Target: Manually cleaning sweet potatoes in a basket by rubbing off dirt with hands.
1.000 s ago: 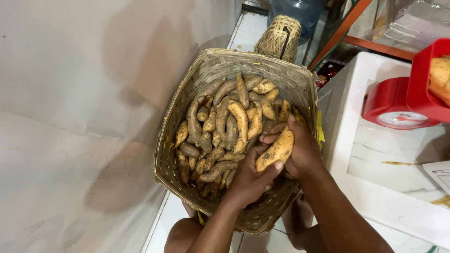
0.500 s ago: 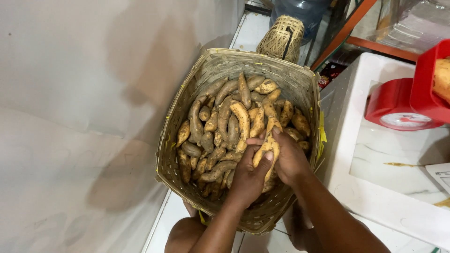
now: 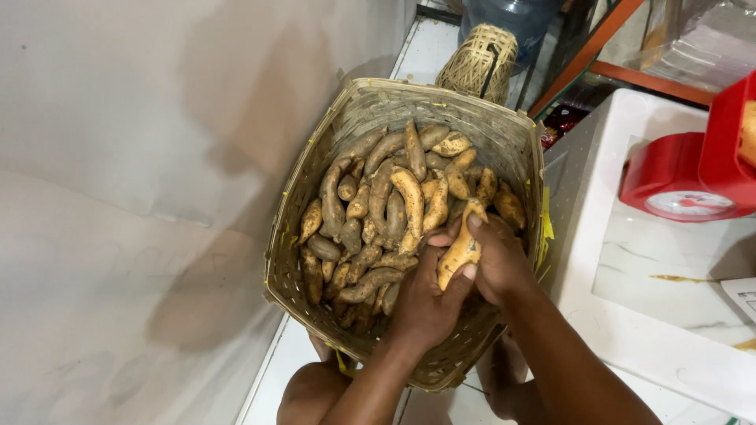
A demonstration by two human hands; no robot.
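Fingers of the right hand curl over the top of one pale orange sweet potato, while the left hand cups it from below with its thumb pressed along the tuber's side, so both hands are closed on that one piece. It sits just above the heap, near the right-hand wall of the woven basket. A second ago the same tuber was held higher and lay more level beside the right rim; since then it has swung upright and come down towards the pile, and the hands have closed in around it, which reads as turning and checking the piece rather than lifting it clear (a judgement only). The other sweet potatoes, brown and soil-dusted, fill the basket's floor up to its far edge. Beyond the far rim stands a small woven cone-shaped basket and behind it a blue water bottle. To the right, on the white bench, stands a red dial scale with a round white face; a white paper sheet lies at the bench's right edge, and a dark red packet shows under the orange shelf frame.
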